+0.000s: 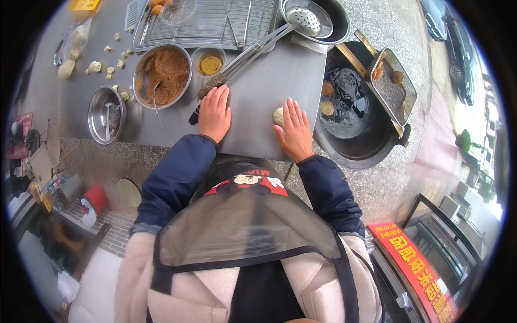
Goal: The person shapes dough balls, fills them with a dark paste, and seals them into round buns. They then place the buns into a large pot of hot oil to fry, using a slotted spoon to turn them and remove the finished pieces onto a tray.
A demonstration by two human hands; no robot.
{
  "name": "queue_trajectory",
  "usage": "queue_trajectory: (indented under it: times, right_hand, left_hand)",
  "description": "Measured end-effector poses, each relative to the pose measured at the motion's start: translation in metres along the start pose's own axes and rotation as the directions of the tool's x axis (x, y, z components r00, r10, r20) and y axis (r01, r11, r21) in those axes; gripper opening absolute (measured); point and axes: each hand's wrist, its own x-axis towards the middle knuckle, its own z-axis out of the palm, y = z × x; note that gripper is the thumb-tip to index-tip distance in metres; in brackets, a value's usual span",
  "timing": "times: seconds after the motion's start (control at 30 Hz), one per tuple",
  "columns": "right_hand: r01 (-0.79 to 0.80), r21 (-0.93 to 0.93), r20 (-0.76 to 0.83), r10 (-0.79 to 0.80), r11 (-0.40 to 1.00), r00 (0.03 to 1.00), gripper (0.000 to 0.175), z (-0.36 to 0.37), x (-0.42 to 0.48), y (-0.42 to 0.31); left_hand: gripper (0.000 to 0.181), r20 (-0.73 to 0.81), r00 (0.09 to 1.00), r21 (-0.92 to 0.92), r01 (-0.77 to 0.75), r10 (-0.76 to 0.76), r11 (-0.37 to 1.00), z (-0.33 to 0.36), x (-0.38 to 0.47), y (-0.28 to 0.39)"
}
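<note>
My left hand point(215, 114) lies flat on the steel table point(258, 87), fingers together, beside the wrapped handles of a long-handled perforated ladle point(303, 22) and another long tool. My right hand point(296, 130) rests palm down, its fingers partly over or against a pale round of dough point(278, 116); how much lies under them is hidden. A metal bowl of brown crumbly filling point(167, 72) with a spoon point(156, 97) stands left of my left hand. Next to it is a clear cup of yellow oil point(209, 63). Small dough pieces point(94, 67) lie scattered at the left.
To the right stands a wok of dark oil point(347, 137) with round items floating in it. A wire strainer basket point(394, 87) with fried pieces rests on wooden bars across it. A wire rack point(194, 24) lies at the back; a small metal bowl point(92, 117) stands left.
</note>
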Motion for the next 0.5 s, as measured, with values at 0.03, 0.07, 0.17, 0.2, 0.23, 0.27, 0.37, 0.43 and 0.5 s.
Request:
queue_trajectory:
  times: [0.03, 0.07, 0.17, 0.2, 0.23, 0.27, 0.37, 0.43, 0.5]
  right_hand:
    - [0.037, 0.006, -0.114, -0.037, 0.999, 0.993, 0.058, -0.004, 0.0, -0.001]
    - [0.039, 0.071, -0.087, -0.032, 0.997, 0.996, 0.056, -0.008, -0.001, -0.002]
    - [0.02, 0.282, -0.102, 0.009, 0.959, 0.995, 0.047, -0.01, -0.009, -0.014]
    - [0.018, 0.205, -0.127, 0.008, 0.979, 0.992, 0.048, -0.008, -0.012, -0.02]
    - [0.017, 0.133, -0.151, 0.004, 0.991, 0.989, 0.049, -0.004, -0.016, -0.026]
    - [0.009, 0.067, -0.175, 0.003, 0.998, 0.985, 0.05, 0.0, -0.021, -0.031]
    - [-0.109, -0.065, -0.044, 0.106, 0.992, 0.993, 0.061, 0.016, -0.034, -0.043]
    - [-0.184, -0.071, 0.013, 0.186, 0.98, 0.983, 0.065, 0.025, -0.04, -0.045]
    - [-0.173, -0.069, -0.034, 0.171, 0.982, 0.985, 0.065, 0.029, -0.042, -0.045]
  left_hand:
    - [0.058, -0.044, 0.998, 0.006, -0.037, 0.037, 0.999, 0.002, 0.003, -0.004]
    - [0.057, -0.03, 0.999, 0.045, -0.016, 0.018, 0.999, 0.005, 0.006, -0.008]
    - [0.049, -0.023, 0.999, 0.109, -0.024, 0.027, 0.994, 0.022, 0.013, -0.009]
    - [0.047, 0.029, 0.999, 0.028, 0.014, -0.015, 0.999, 0.027, 0.013, -0.008]
    - [0.045, 0.038, 0.998, -0.049, 0.047, -0.045, 0.998, 0.03, 0.012, -0.007]
    - [0.043, 0.131, 0.986, -0.108, 0.122, -0.108, 0.987, 0.032, 0.01, -0.005]
    - [0.039, 0.087, 0.994, -0.309, 0.088, -0.064, 0.947, 0.024, 0.004, 0.0]
    - [0.037, 0.011, 1.0, -0.419, 0.028, -0.026, 0.907, 0.01, 0.002, 0.006]
    - [0.037, 0.04, 0.999, -0.533, 0.042, -0.024, 0.845, -0.008, 0.001, 0.016]
